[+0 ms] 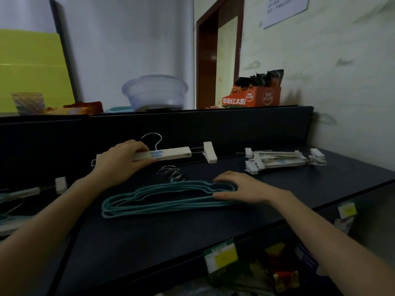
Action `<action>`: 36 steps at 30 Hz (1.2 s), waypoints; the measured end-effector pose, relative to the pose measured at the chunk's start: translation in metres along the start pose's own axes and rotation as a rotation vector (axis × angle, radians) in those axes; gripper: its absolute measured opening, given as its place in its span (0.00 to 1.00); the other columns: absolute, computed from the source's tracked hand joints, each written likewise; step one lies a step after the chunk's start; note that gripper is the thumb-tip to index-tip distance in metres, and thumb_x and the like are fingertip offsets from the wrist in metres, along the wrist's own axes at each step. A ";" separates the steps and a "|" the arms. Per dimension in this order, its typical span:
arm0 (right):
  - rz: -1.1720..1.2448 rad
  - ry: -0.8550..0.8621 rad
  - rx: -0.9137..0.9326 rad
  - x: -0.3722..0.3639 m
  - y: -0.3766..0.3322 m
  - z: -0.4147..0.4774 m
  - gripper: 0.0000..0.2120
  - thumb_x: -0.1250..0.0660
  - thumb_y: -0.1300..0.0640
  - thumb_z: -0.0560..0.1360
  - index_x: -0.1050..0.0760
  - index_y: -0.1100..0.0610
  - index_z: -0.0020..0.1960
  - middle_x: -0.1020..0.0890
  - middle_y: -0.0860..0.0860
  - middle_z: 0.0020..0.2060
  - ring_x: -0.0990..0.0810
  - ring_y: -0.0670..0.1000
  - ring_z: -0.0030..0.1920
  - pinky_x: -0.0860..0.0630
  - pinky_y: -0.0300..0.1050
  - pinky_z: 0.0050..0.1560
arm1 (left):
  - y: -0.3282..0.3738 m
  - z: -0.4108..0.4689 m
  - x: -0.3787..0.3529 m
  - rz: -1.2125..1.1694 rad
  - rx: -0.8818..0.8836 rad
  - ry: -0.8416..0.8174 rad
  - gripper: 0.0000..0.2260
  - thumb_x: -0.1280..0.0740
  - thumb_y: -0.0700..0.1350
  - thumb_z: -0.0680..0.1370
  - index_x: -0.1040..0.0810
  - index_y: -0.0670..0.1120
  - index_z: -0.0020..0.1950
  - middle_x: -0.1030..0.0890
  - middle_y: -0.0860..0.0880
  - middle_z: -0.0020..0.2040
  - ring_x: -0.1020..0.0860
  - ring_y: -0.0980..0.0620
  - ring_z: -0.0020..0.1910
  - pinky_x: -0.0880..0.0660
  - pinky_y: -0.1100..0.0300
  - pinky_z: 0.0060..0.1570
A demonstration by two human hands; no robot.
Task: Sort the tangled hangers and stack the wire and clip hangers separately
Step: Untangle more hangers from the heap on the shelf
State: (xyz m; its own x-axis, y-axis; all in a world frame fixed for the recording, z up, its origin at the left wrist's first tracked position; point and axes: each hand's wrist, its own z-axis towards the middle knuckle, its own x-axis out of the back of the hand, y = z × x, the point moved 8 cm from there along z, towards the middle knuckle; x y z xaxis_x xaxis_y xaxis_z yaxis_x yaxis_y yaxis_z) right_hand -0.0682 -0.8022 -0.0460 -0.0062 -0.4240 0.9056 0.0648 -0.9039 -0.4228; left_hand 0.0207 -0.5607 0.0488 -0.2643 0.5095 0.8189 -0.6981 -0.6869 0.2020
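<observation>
Clip hanger, white with its hook pointing up, is gripped by the left hand, whose fingers curl round the bar's left half above the dark shelf. It should travel level toward 3 o'clock and settle squarely on the clip stack, clips aligned. At 6 o'clock, the right hand lies spread on the teal wire hangers, steadying them.

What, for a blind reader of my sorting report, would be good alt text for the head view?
A person's left hand grips a white clip hanger at the back of a dark shelf, while the right hand rests on a stack of teal wire hangers. A pile of clip hangers lies further right.
</observation>
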 end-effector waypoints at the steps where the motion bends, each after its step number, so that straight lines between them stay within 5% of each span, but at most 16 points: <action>1: -0.006 -0.008 -0.012 0.007 0.012 -0.005 0.33 0.38 0.32 0.68 0.32 0.47 0.68 0.30 0.45 0.67 0.32 0.45 0.65 0.34 0.46 0.68 | 0.010 0.009 -0.007 -0.006 -0.006 -0.009 0.15 0.34 0.56 0.73 0.24 0.50 0.55 0.23 0.51 0.51 0.26 0.52 0.47 0.28 0.54 0.45; 17: -0.139 0.168 -0.184 0.124 0.191 -0.083 0.16 0.36 0.45 0.75 0.24 0.48 0.60 0.20 0.44 0.55 0.24 0.41 0.53 0.27 0.39 0.56 | 0.194 0.120 -0.118 0.007 -0.164 -0.048 0.16 0.36 0.57 0.74 0.24 0.48 0.54 0.23 0.50 0.52 0.26 0.54 0.44 0.33 0.60 0.40; 26: -0.084 0.205 -0.053 0.185 0.259 -0.094 0.15 0.37 0.32 0.66 0.23 0.35 0.49 0.17 0.41 0.48 0.20 0.41 0.50 0.22 0.50 0.55 | 0.283 0.171 -0.203 0.023 -0.047 -0.034 0.15 0.37 0.58 0.75 0.24 0.47 0.51 0.24 0.50 0.48 0.26 0.53 0.41 0.31 0.59 0.37; 32: -0.065 0.229 0.000 0.207 0.282 -0.089 0.12 0.34 0.45 0.74 0.22 0.45 0.55 0.18 0.43 0.50 0.21 0.41 0.51 0.23 0.47 0.57 | 0.308 0.185 -0.243 0.193 -0.064 -0.087 0.17 0.40 0.57 0.76 0.25 0.45 0.55 0.24 0.47 0.54 0.28 0.49 0.53 0.31 0.56 0.48; 36: -0.079 0.237 0.052 0.207 0.288 -0.083 0.12 0.35 0.45 0.74 0.22 0.44 0.56 0.18 0.42 0.49 0.21 0.41 0.50 0.22 0.47 0.55 | 0.313 0.184 -0.249 0.280 -0.085 -0.142 0.19 0.43 0.57 0.78 0.25 0.47 0.59 0.24 0.47 0.57 0.29 0.49 0.57 0.33 0.55 0.53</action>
State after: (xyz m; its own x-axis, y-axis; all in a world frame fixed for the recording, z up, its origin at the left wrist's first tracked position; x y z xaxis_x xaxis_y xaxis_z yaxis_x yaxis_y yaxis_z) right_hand -0.1337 -1.1544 0.0168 -0.2462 -0.3588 0.9004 0.1058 -0.9334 -0.3430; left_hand -0.0093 -0.9982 0.0071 -0.3629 0.2254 0.9041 -0.6662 -0.7412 -0.0826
